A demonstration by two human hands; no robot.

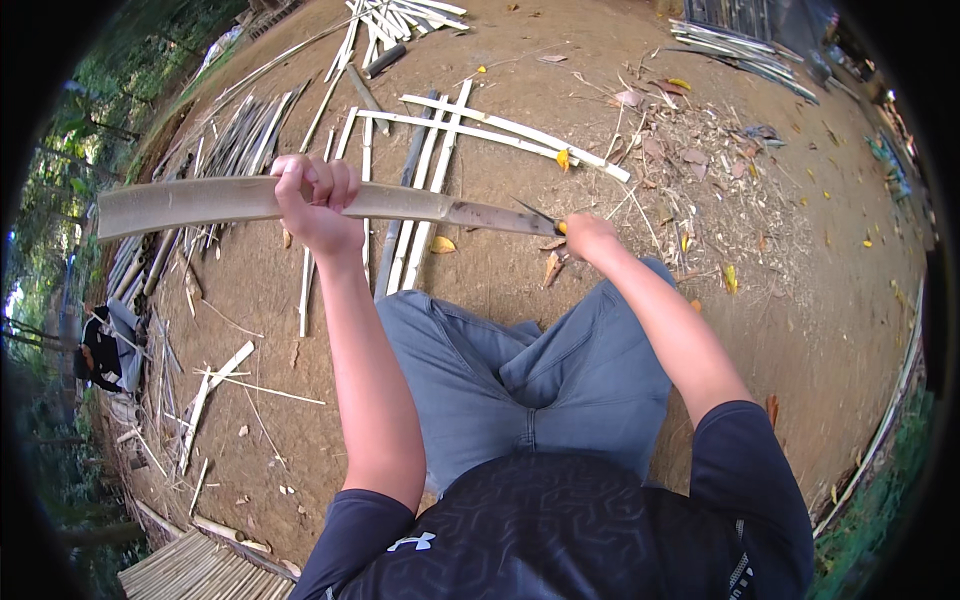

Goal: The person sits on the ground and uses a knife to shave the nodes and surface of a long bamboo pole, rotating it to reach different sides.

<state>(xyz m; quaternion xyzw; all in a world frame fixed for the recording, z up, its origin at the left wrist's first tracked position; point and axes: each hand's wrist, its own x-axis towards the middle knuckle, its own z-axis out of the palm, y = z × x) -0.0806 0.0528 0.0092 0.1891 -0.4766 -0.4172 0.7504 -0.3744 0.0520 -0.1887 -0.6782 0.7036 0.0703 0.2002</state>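
A long, wide split-bamboo strip (200, 208) lies crosswise in front of me, above my knees. My left hand (322, 210) is closed around its middle, fingers curled over the upper edge. At the strip's right end, past a node, the surface looks darker and stained. My right hand (592, 240) is closed on a knife (535, 210), whose thin dark blade points up and left beside that end. Only a bit of the knife's yellow-orange handle shows; the fingers hide the rest. Whether the blade touches the bamboo, I cannot tell.
Pale bamboo strips (436, 180) lie crossed on the dirt just ahead, beside a dark pole (408, 160). Bundled poles (245, 130) are at the left, and a strip heap (410, 15) is farther off. Shavings and dry leaves (700, 160) litter the right.
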